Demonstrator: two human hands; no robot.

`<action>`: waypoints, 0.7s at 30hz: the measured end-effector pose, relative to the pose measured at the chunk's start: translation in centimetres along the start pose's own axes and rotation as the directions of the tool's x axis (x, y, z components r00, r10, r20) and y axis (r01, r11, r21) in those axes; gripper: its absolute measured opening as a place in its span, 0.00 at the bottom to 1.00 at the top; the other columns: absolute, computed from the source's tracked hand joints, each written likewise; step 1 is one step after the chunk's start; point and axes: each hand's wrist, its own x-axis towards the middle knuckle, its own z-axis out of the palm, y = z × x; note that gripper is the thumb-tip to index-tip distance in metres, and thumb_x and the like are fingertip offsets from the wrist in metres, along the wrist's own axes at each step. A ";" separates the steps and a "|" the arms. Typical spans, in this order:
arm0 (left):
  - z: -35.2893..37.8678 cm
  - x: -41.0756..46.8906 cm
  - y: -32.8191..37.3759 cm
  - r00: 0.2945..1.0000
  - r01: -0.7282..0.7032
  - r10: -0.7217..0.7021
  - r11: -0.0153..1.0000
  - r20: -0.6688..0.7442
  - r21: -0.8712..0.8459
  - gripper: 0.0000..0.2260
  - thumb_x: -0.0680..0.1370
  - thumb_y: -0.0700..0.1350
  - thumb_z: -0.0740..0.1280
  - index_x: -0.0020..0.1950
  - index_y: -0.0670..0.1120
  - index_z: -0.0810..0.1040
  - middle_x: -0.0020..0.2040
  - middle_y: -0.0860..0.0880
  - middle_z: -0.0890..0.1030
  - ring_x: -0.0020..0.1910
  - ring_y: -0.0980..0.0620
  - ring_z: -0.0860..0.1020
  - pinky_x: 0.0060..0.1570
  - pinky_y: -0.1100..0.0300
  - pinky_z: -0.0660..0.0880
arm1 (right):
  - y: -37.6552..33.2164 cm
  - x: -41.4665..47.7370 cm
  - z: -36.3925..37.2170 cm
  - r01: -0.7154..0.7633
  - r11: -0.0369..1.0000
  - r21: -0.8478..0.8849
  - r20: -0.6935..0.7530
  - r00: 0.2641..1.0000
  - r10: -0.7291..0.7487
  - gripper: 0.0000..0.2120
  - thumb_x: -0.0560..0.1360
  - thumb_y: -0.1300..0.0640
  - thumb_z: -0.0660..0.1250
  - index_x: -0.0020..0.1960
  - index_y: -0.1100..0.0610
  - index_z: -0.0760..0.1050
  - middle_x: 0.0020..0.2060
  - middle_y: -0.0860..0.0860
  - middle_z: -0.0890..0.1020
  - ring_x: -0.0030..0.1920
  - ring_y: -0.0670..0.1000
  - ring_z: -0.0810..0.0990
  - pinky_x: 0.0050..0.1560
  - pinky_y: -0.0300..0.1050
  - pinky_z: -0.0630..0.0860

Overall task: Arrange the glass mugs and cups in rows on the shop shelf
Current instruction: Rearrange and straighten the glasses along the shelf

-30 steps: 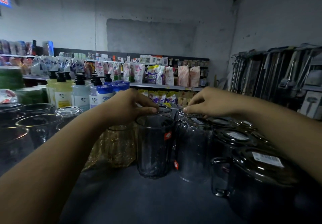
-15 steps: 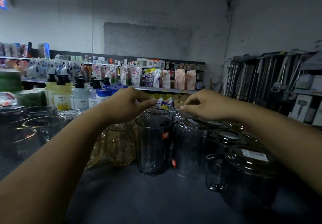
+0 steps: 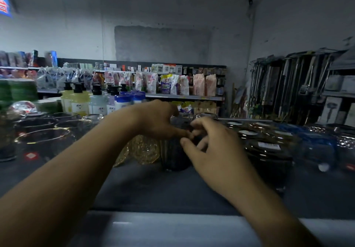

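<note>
Right hand (image 3: 211,150) has dropped to meet left hand (image 3: 157,121), fingers (image 3: 180,133) curled over dark tumbler (image 3: 172,157); grip unclear.

On the shelf (image 3: 172,189) a tumbler (image 3: 173,158) stood at centre. Cups (image 3: 146,150) stood just beside it at 9 o'clock, mugs (image 3: 269,150) at 3 o'clock, and bowls (image 3: 44,137) farther out at 9 o'clock. Bottles (image 3: 80,102) stood behind at 11 o'clock. The left hand (image 3: 157,121) and right hand (image 3: 215,148) were together over the tumbler's top.
</note>
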 end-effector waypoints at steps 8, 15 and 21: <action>0.4 -0.9 -0.3 0.983 -0.008 0.021 0.997 -0.184 0.071 0.37 0.68 0.73 0.66 0.72 0.54 0.72 0.56 0.52 0.83 0.52 0.51 0.81 0.52 0.52 0.79 | 1.1 -1.7 1.5 0.021 0.985 0.173 -0.205 0.979 0.015 0.08 0.77 0.58 0.71 0.55 0.52 0.77 0.46 0.48 0.81 0.37 0.43 0.81 0.34 0.29 0.73; -0.9 -5.5 -1.5 0.919 -0.122 -0.014 0.939 -0.393 -0.320 0.31 0.67 0.67 0.69 0.65 0.52 0.76 0.52 0.55 0.80 0.46 0.59 0.79 0.43 0.63 0.74 | 1.0 -2.3 1.5 0.039 0.985 0.168 -0.238 0.971 0.002 0.09 0.78 0.48 0.67 0.55 0.50 0.75 0.45 0.46 0.78 0.36 0.44 0.81 0.35 0.41 0.81; 2.3 -10.1 -1.7 0.836 -0.234 -0.316 0.534 -0.448 -0.813 0.29 0.67 0.57 0.75 0.63 0.49 0.73 0.55 0.50 0.80 0.40 0.50 0.85 0.35 0.54 0.82 | -0.1 -2.0 1.3 -0.164 0.839 0.519 0.050 0.986 0.162 0.19 0.74 0.38 0.67 0.58 0.48 0.74 0.48 0.49 0.83 0.39 0.52 0.86 0.36 0.57 0.85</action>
